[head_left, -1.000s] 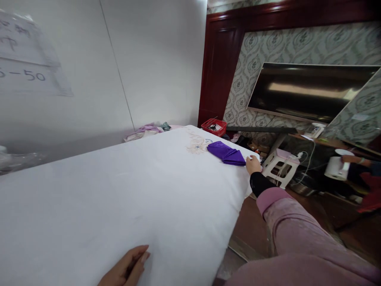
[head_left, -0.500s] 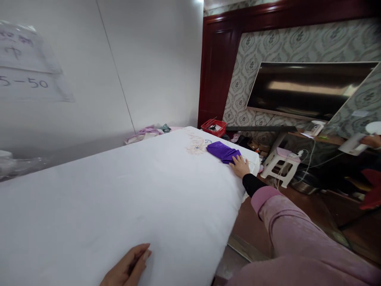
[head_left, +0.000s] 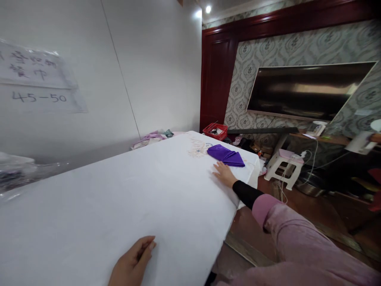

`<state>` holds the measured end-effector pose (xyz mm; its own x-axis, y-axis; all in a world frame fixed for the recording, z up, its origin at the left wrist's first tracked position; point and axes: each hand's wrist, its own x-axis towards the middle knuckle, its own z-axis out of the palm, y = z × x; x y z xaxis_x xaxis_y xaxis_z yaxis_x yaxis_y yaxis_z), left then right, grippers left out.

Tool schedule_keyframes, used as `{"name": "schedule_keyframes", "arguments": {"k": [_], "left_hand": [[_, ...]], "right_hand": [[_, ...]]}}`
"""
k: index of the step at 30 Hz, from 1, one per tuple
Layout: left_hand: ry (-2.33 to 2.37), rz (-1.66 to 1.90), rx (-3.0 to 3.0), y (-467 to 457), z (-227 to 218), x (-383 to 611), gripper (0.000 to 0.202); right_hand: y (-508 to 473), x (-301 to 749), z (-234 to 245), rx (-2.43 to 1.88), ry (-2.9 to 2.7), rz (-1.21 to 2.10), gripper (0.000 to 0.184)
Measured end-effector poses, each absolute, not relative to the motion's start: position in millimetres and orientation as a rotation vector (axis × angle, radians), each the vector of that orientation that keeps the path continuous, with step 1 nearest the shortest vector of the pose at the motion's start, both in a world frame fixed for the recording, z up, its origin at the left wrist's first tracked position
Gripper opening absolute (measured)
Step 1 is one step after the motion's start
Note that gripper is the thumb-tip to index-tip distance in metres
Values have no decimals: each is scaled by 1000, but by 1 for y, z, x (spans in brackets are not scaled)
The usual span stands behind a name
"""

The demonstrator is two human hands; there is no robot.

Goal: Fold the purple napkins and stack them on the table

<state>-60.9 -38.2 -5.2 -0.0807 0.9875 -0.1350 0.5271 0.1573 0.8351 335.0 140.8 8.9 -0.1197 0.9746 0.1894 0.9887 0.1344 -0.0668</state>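
My right hand (head_left: 225, 174) lies flat on the white tablecloth (head_left: 143, 190), fingers spread, holding nothing. Just beyond its fingertips is a purple folded cloth (head_left: 225, 155), a napkin by its look, with a pointed end toward the right. Embroidery (head_left: 198, 149) in tan and blue shows on the white cloth to the left of it. At the bottom, near the front of the table, my left hand (head_left: 133, 262) is closed, thumb and forefinger pressed together, with nothing visible in it.
A red plastic basket (head_left: 214, 131) stands past the far corner. Rumpled cloths (head_left: 150, 139) lie along the back edge, clear plastic wrap (head_left: 32, 171) at left. Right of the table is a white stool (head_left: 284, 167) with cables; another person's hand (head_left: 375, 138) holds a white appliance (head_left: 360, 143).
My right hand has come off the purple cloth and moved left and nearer onto the white cloth. The purple cloth now lies flatter. My left hand stays pinched, and the view has shifted slightly.
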Motion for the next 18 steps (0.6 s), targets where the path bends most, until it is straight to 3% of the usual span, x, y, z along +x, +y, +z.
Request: {"name": "schedule_keyframes", "arguments": {"k": [9,18], "left_hand": [[1630,927,1183,-38,20,-67,55],[1997,821,1301,-66,18,-159,44]], "right_hand": [[59,185,16,-809,-2844,111,38],[-12,82,30,-145,-3072,90,47]]}}
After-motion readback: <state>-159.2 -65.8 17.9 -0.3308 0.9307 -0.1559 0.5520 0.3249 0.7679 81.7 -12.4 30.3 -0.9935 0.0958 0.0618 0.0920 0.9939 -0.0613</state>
